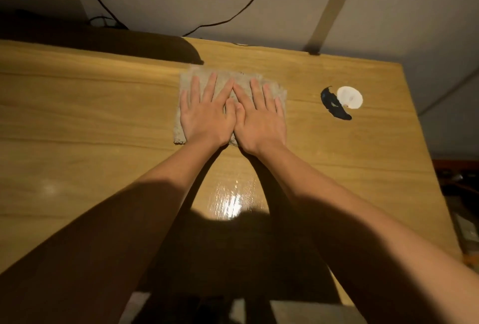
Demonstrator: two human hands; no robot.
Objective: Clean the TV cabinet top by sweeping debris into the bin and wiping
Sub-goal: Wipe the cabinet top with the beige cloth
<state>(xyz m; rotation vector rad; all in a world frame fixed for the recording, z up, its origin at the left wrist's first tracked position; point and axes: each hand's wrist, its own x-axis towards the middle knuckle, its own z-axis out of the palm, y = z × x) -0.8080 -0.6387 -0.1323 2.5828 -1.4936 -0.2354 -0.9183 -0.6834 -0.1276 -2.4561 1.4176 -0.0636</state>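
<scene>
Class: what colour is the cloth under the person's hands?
The cloth looks greyish beige, seen in the head view under warm light.

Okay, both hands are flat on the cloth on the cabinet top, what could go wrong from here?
The left hand and right hand press the cloth flat. A wide wipe to the right could push the white disc and dark object toward the edge. The wet-looking patch may leave streaks.
</scene>
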